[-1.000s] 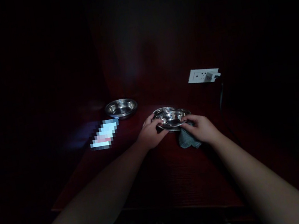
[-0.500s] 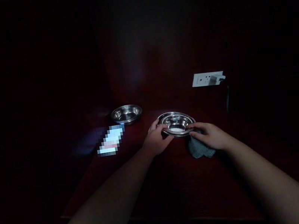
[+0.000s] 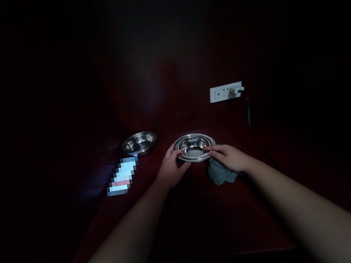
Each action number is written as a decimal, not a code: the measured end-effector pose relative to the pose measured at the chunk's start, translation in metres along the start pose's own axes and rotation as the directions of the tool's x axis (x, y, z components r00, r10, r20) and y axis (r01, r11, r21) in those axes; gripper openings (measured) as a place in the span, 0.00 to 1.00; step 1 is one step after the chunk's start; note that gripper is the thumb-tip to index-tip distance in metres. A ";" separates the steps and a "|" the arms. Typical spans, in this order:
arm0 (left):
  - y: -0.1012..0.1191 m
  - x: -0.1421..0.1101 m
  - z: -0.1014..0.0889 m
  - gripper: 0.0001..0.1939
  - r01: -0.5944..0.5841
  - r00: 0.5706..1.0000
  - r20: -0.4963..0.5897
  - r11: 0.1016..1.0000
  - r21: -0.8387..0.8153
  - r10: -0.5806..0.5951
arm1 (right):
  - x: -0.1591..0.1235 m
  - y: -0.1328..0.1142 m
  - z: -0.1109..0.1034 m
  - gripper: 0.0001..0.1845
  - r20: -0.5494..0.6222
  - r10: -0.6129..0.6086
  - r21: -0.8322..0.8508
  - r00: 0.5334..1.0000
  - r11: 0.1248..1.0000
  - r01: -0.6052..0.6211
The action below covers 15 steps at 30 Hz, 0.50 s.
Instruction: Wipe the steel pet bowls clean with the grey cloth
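Upper bowl (image 3: 193,143), off-centre one second ago, now sits evenly inside lower bowl (image 3: 193,135) on table (image 3: 208,215); both look nested. Left hand (image 3: 170,170), right hand (image 3: 232,158) grasp upper bowl's rim, beside cloth (image 3: 221,173).

the left hand (image 3: 170,172) and right hand (image 3: 232,158) are bare, with slim fingers (image 3: 214,148) and rounded tips. just behind the fingers, the backs of both hands look smooth and plain. farther back come narrow wrists, then bare, smooth forearms (image 3: 300,195), broadest at the ends farthest from the fingers. nails are too dim to make out.
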<state>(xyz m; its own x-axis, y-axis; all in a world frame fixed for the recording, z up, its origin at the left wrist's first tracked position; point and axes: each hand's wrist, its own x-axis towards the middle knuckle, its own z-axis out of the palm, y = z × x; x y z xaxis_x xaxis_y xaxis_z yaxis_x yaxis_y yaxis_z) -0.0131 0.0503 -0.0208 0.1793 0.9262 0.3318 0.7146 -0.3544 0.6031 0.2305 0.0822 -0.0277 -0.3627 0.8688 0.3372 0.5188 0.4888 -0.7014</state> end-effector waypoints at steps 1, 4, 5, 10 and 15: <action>-0.001 0.000 0.000 0.25 -0.001 1.000 -0.001 1.000 0.008 0.001 | 0.001 -0.001 0.000 0.19 -0.003 -0.001 0.004 1.000 1.000 0.001; -0.003 0.001 0.002 0.25 -0.003 1.000 -0.009 0.999 0.040 0.003 | 0.003 -0.004 0.001 0.18 0.001 0.013 -0.004 1.000 1.000 -0.013; -0.004 0.001 0.003 0.24 0.001 1.000 -0.017 0.999 0.048 0.000 | 0.003 -0.004 0.001 0.18 -0.003 0.015 -0.001 1.000 1.000 -0.015; -0.004 0.000 0.005 0.24 0.001 0.999 -0.040 0.997 0.078 0.002 | 0.002 -0.002 -0.001 0.31 -0.097 0.088 -0.045 0.991 0.995 -0.092; -0.005 -0.001 0.006 0.27 -0.018 0.997 -0.074 0.994 0.112 0.026 | 0.001 -0.012 -0.007 0.35 -0.061 0.185 -0.203 0.981 0.960 -0.193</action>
<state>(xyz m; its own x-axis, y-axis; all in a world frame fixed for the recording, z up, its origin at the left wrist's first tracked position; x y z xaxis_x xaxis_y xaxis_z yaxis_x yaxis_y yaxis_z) -0.0129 0.0522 -0.0283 0.1478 0.9045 0.4000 0.7825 -0.3543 0.5120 0.2300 0.0778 -0.0147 -0.2130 0.9473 0.2395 0.7252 0.3175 -0.6109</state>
